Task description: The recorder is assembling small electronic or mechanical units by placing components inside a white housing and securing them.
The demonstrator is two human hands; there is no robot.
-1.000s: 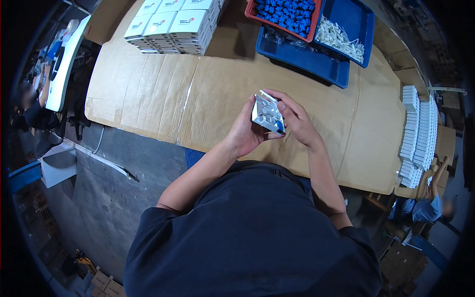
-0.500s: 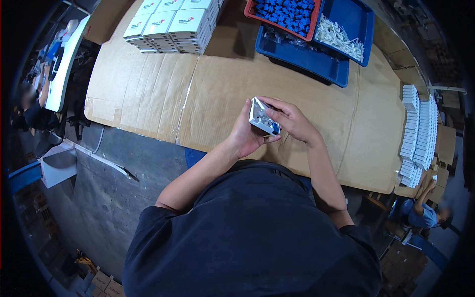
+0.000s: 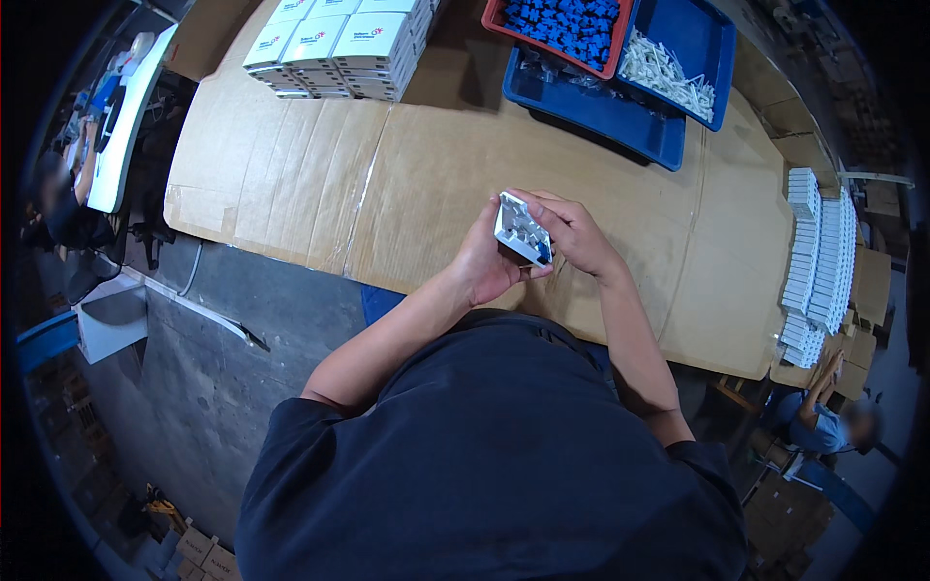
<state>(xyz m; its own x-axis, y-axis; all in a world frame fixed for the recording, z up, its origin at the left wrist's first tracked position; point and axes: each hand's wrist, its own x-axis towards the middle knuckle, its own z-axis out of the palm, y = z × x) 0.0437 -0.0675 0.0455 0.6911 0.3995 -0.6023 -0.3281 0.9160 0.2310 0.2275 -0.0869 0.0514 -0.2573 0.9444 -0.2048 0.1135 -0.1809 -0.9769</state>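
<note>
Above the cardboard near the table's front edge, I hold a small white plastic housing [image 3: 521,232] tilted, its hollow inner side facing up. Ribs and small fittings show inside it, with a dark blue piece [image 3: 543,254] at its near right corner. My left hand [image 3: 480,263] is closed round the housing's left side and underside. From the right, my right hand [image 3: 578,240] is closed on its far right edge, with the thumb reaching over the inside. Whatever lies under the right fingertips is hidden.
Stacked white units [image 3: 339,44] stand at the far left of the cardboard-covered table [image 3: 281,174]. A red tray [image 3: 618,60] of blue pieces and a blue tray [image 3: 722,68] of white sticks overlap another blue tray [image 3: 601,121]. White units [image 3: 819,261] line the right; co-workers [image 3: 823,421] sit beyond.
The housing has shifted slightly right and tilted so more of its inside shows. My right thumb and fingers have moved toward its far right edge. At the right, the co-worker's hands have moved.
</note>
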